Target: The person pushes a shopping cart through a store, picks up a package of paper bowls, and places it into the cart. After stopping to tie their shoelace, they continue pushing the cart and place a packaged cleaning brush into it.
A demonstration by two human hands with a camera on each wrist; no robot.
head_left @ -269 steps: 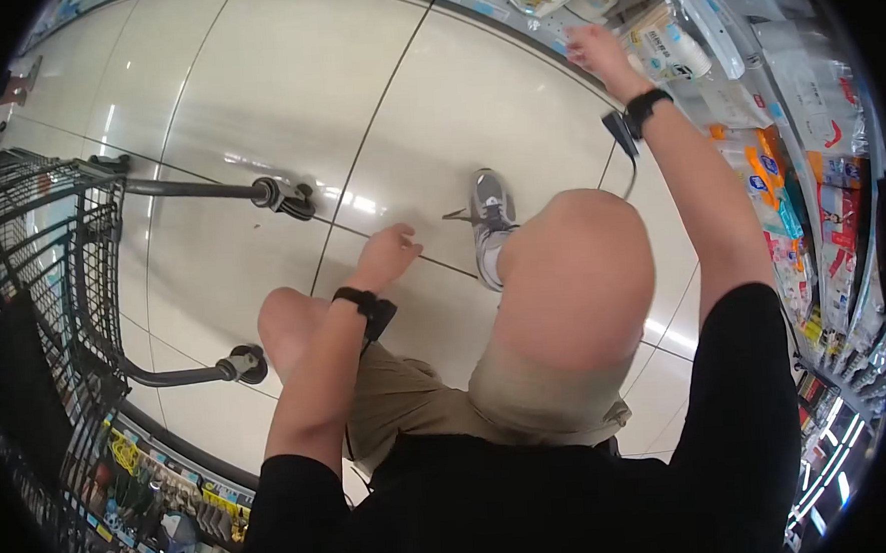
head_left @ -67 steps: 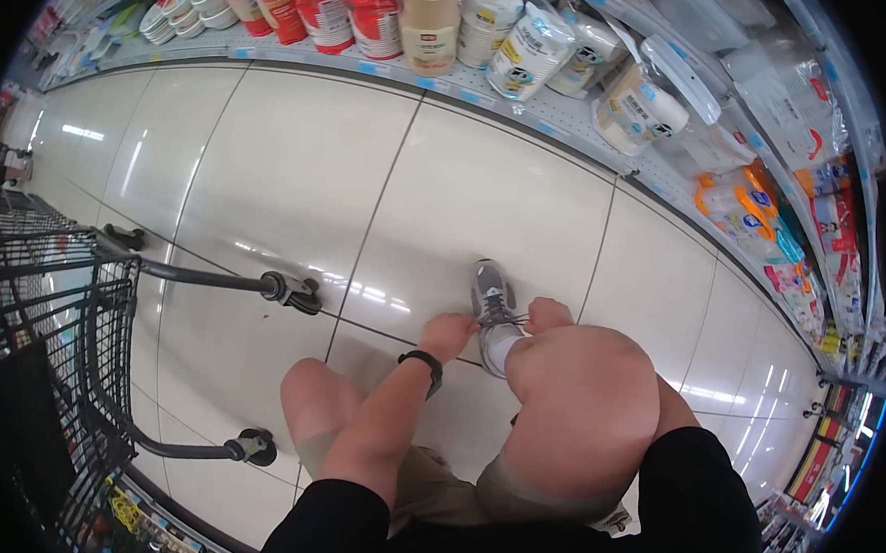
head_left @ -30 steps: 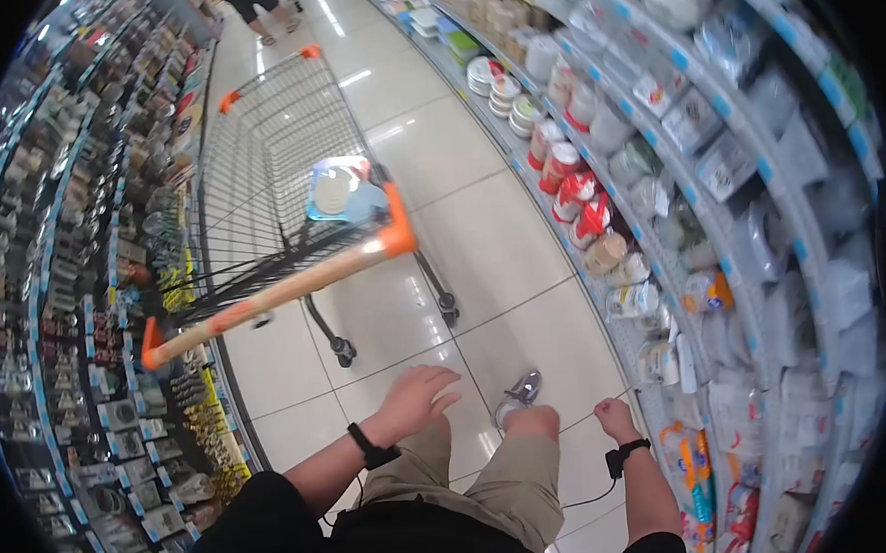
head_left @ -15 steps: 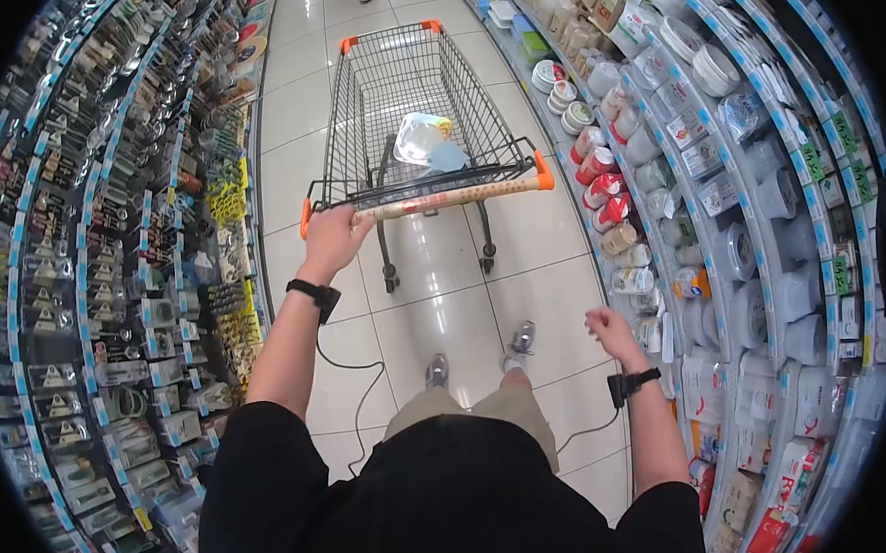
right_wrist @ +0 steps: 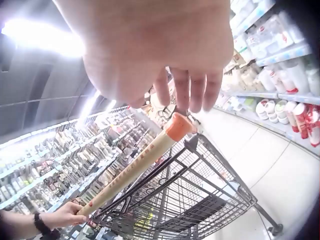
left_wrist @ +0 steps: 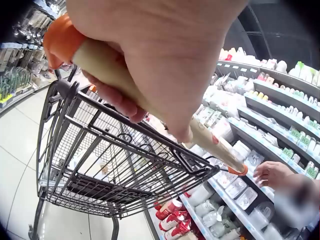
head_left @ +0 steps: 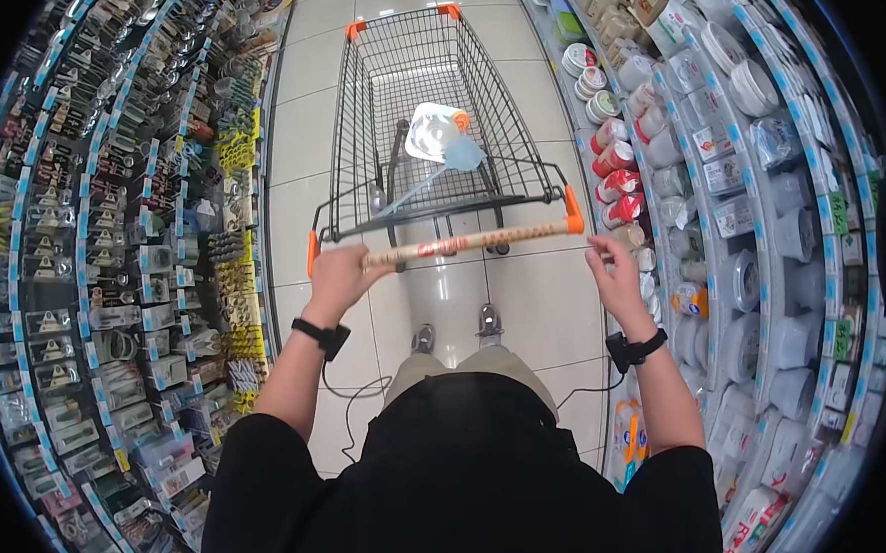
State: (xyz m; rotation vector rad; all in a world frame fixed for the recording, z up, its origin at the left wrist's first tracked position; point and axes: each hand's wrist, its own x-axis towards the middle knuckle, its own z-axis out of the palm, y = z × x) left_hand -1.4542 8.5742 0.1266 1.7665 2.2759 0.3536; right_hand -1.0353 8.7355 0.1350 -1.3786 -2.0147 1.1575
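Observation:
A wire shopping cart [head_left: 343, 131] stands in front of me in the head view, its tan push handle [head_left: 471, 242] capped in orange at both ends. My left hand [head_left: 339, 282] grips the handle near its left end; the left wrist view shows fingers [left_wrist: 117, 102] curled round the bar. At the other end, my right hand [head_left: 615, 275] hangs beside the orange cap [right_wrist: 179, 126], its fingers loosely bent and holding nothing. Inside the basket lie a shiny white package [head_left: 433, 132] with an orange corner and a pale blue item [head_left: 464, 155] with a long thin handle.
Shelves of hanging kitchen utensils [head_left: 104, 314] line the left of the aisle. On the right, shelves hold packaged cups [head_left: 612, 157], bowls and plastic containers [head_left: 739, 281]. Cables run from the wrist devices [head_left: 635, 349]. Glossy tiled floor [head_left: 315, 133] lies around the cart.
Earlier, both hands were at the shoelaces of a grey shoe beside the low shelf. The person has since stood up, turned to the cart and taken its handle with the left hand; the right has come nearer.

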